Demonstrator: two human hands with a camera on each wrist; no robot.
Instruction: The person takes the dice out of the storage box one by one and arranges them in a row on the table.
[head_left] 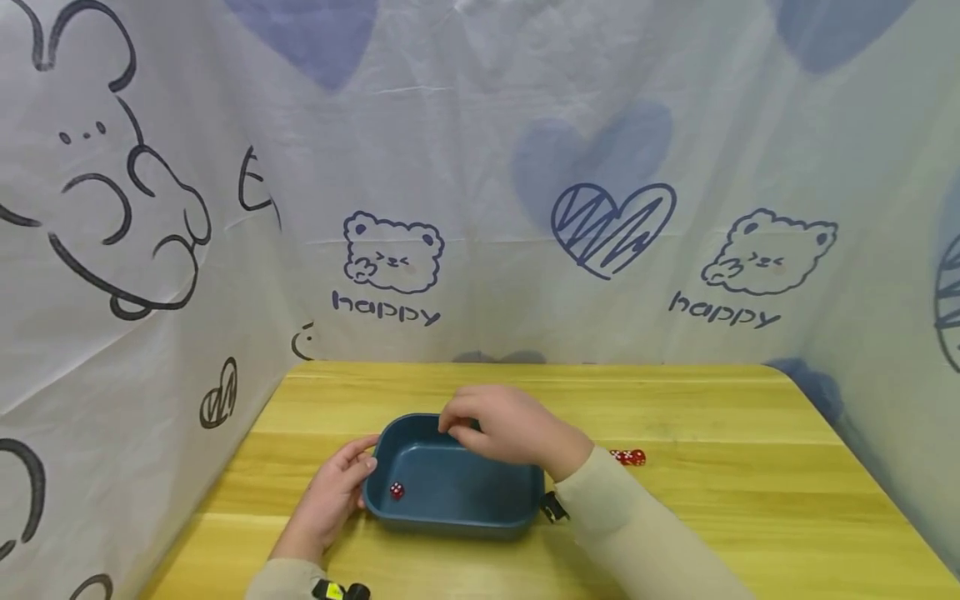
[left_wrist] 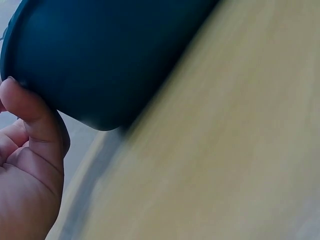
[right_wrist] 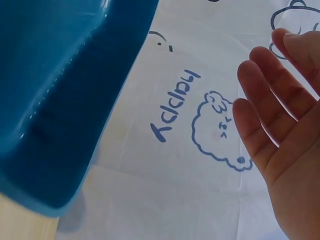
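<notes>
A dark blue rectangular box (head_left: 465, 487) with rounded corners is in front of me, open side up. One red die (head_left: 397, 490) with white pips lies inside it, near the left corner. My left hand (head_left: 337, 492) grips the box's left end; in the left wrist view the thumb bends against the outer wall (left_wrist: 110, 60). Above the back right part of the box is my right hand (head_left: 506, 425), its fingers loosely bent. The right wrist view shows this hand (right_wrist: 290, 130) holding nothing, apart from the box wall (right_wrist: 55, 165).
Several red dice (head_left: 628, 457) lie in a row on the table to the right, partly hidden by the right sleeve (head_left: 630, 517). The yellow wooden table (head_left: 750, 467) is bordered by a printed white cloth (head_left: 487, 275) at the back and sides.
</notes>
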